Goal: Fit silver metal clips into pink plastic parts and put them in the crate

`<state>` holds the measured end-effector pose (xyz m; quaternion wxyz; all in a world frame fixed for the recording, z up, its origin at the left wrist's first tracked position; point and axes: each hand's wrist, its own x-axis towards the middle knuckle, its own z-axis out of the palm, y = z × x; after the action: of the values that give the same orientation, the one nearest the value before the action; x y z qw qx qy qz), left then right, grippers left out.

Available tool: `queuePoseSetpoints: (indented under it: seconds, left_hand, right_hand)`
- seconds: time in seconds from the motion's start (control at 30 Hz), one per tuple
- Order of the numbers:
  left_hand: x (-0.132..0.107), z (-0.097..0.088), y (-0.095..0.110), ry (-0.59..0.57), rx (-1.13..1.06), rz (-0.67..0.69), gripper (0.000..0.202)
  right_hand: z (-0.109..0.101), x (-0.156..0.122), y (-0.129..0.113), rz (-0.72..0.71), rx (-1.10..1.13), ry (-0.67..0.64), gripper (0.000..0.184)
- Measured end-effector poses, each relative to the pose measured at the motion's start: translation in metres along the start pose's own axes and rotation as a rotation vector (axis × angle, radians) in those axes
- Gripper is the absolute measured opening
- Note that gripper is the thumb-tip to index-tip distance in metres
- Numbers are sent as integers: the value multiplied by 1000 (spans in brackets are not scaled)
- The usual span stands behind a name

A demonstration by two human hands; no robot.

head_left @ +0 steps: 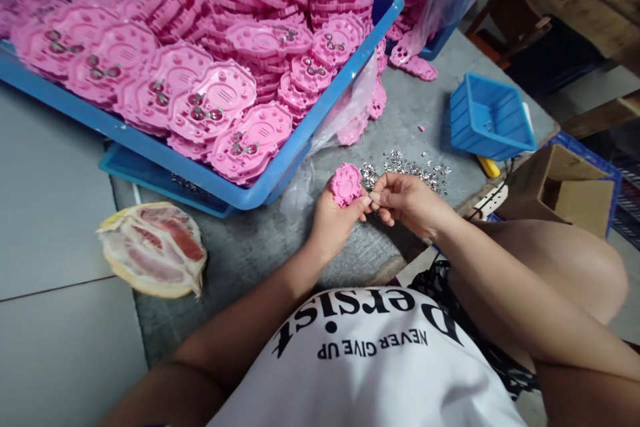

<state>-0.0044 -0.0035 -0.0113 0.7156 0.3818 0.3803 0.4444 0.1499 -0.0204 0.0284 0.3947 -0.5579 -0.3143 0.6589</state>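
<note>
My left hand (334, 220) is closed around a small pink plastic part (346, 184) with a scalloped edge, held upright above the grey tabletop. Close against it, my right hand (407, 203) pinches with thumb and forefinger at the left hand's thumb tip; whatever sits in that pinch is too small to make out. Just behind the hands lies a scatter of small shiny metal pieces (400, 167). A large blue tray (240, 195) holds stacked pink plastic plates (220, 93), several with metal pieces fitted on them.
A small blue bin (493, 113) stands at the right, near a cardboard box (567, 180). On the left lies a peeled pomelo piece (155, 247). Beneath the large tray, another blue tray (145, 177) sticks out. A plastic bag (345, 103) hangs beside the trays.
</note>
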Motion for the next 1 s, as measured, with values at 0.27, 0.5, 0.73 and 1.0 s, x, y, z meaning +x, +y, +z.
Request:
queuePoseSetpoints:
  seconds: [0.27, 0.5, 0.73, 1.0]
  left_hand:
    - [-1, -1, 3, 61, 33, 46, 19]
    - [-3, 2, 6, 24, -140, -57, 32]
    - [-4, 1, 14, -134, -306, -134, 42]
    - [-1, -5, 2, -240, -317, -37, 55]
  right_hand:
    - [7, -8, 0, -26, 120, -28, 37]
    - [11, -6, 4, -132, -36, 30, 40]
    - [6, -5, 0, -195, -85, 145, 41]
    - [0, -6, 5, -281, -217, 257, 33]
